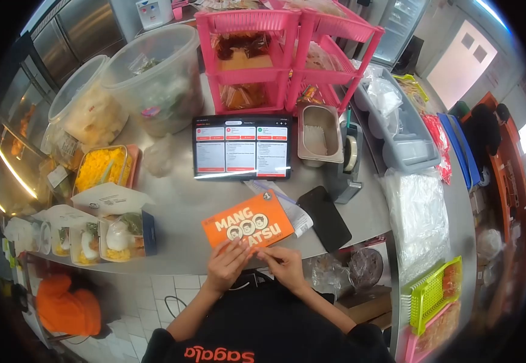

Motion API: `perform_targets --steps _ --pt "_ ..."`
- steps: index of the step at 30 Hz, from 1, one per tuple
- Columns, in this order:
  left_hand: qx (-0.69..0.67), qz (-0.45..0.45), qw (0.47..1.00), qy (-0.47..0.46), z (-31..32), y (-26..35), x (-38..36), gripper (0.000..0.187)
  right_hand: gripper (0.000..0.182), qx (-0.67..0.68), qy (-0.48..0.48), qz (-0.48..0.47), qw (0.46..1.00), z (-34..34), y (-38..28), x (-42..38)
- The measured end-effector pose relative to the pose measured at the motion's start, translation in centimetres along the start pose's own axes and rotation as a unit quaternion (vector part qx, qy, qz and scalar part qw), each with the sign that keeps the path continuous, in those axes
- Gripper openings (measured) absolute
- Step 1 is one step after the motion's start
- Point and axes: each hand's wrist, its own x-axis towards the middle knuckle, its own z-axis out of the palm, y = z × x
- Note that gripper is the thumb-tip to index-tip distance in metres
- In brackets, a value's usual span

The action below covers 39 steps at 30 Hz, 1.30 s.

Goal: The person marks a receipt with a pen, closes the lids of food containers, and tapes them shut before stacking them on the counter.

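Observation:
A closed orange carton [248, 215] printed "MANG" and "ATSU" lies slightly slanted at the front of the steel counter. My left hand [228, 266] rests its fingers over the carton's near edge, gripping it there. At the same edge, a little to the right, my right hand [282, 267] has thumb and finger pinched on the carton's front. The fingertips of both hands nearly meet. Partly under the carton is a printed paper slip [300, 221]. Beside it lies a black phone [325, 219]. Behind the carton stands a tablet [242, 148] showing order columns.
Open food boxes [121, 239] with yellow rice line the left front. Behind them are a yellow rice tray [101, 169] and large clear tubs [172, 91]. Pink racks [251, 75], a metal pan [320, 133], a tape dispenser [350, 166] and plastic bags [417, 218] stand farther back and right.

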Motion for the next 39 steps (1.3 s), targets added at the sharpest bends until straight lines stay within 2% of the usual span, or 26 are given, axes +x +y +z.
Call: perform_targets --steps 1,8,10,11,13,14,16,17,19,21,22,23,24,26,27,28,30,31,32,33,34,35,36,38,39 --pt "-0.006 -0.003 1.0 0.001 0.0 0.0 0.0 0.02 0.017 -0.06 0.03 -0.079 0.995 0.2 0.4 0.3" --pt "-0.036 -0.015 0.999 0.006 -0.1 -0.3 0.2 0.017 0.024 -0.218 0.048 -0.02 0.974 -0.1 1.6 1.5" --pt "-0.036 -0.015 0.999 0.012 0.0 -0.4 0.1 0.017 0.032 -0.236 0.074 -0.273 0.93 0.2 4.2 1.6" --pt "-0.038 -0.014 0.999 0.018 0.1 -0.4 0.1 0.017 0.032 -0.236 0.074 -0.274 0.929 0.2 4.7 1.8" --pt "-0.037 -0.017 0.999 0.023 -0.1 -0.2 0.3 0.017 0.036 -0.196 0.085 -0.361 0.908 0.2 4.8 2.4" --pt "-0.035 -0.022 0.999 0.027 -0.1 -0.1 0.4 0.016 0.036 -0.195 0.084 -0.364 0.907 -0.1 5.1 2.5" --pt "-0.033 -0.025 0.999 0.03 0.0 0.0 0.2 0.017 0.036 -0.269 0.009 -0.344 0.9 -1.3 5.9 2.2" --pt "-0.033 -0.029 0.999 0.031 0.1 0.0 0.0 0.018 0.036 -0.263 0.001 -0.352 0.898 -1.7 6.0 1.8" --pt "-0.03 -0.029 0.999 0.022 0.3 -0.1 -0.4 0.02 0.042 -0.421 -0.004 -0.3 0.856 -1.8 5.6 1.1" --pt "-0.037 -0.021 0.999 0.001 0.2 -0.5 -1.0 0.024 0.06 -0.54 -0.031 -0.094 0.836 -0.9 1.2 0.1" --pt "-0.037 -0.015 0.999 -0.002 0.0 -0.7 -1.4 0.026 0.077 -0.562 -0.066 -0.023 0.824 -1.1 -0.5 0.0" --pt "-0.007 -0.037 0.999 0.013 -0.8 -0.7 -2.0 0.026 0.083 -0.528 -0.072 -0.01 0.846 -1.3 -1.8 -0.2" --pt "0.03 -0.054 0.997 0.051 -1.5 -0.3 -2.6 0.03 0.079 -0.53 -0.07 -0.013 0.845 -1.1 -3.0 -0.1" --pt "0.082 -0.076 0.989 0.097 -3.2 -1.0 -3.6 0.034 0.067 -0.477 -0.093 -0.091 0.869 -0.5 -4.1 0.8" --pt "0.169 -0.155 0.959 0.168 -4.7 -2.0 -4.5 0.037 0.067 -0.473 -0.102 -0.104 0.869 0.8 -4.7 1.9" --pt "0.249 -0.228 0.912 0.235 -6.1 -3.1 -5.3 0.041 0.06 -0.379 -0.16 -0.114 0.904 2.6 -5.7 3.4" --pt "0.257 -0.371 0.8 0.395 -8.8 -6.6 -7.0 0.046 0.051 -0.234 -0.246 -0.101 0.935 7.3 -7.4 6.4" --pt "0.21 -0.425 0.745 0.47 -9.9 -9.0 -8.2 0.045 0.052 -0.185 -0.275 -0.083 0.94 10.9 -7.4 8.3" --pt "0.158 -0.471 0.68 0.539 -10.9 -11.2 -9.5 0.045 0.06 -0.208 -0.282 -0.073 0.933 14.5 -6.3 9.9" --pt "0.157 -0.468 0.68 0.542 -12.1 -12.7 -10.6 0.045 0.065 -0.223 -0.281 -0.028 0.933 18.0 -5.8 10.9" --pt "0.087 -0.507 0.683 0.519 -13.2 -14.0 -11.5 0.044 0.07 -0.238 -0.277 0.014 0.931 20.7 -5.3 11.5" --pt "0.016 -0.539 0.683 0.492 -13.9 -15.0 -11.6 0.043 0.07 -0.237 -0.274 0.006 0.932 22.4 -4.0 11.8" --pt "0.014 -0.531 0.687 0.496 -14.1 -15.4 -11.4 0.043 0.068 -0.273 -0.259 -0.011 0.927 23.6 -2.4 11.9" --pt "0.108 -0.538 0.7 0.457 -13.7 -15.7 -11.8 0.041 0.067 -0.307 -0.238 -0.035 0.921 23.9 -1.7 12.4" --pt "0.165 -0.509 0.721 0.44 -13.2 -15.4 -12.0 0.037 0.058 -0.317 -0.274 -0.047 0.907 22.8 -1.4 12.8"
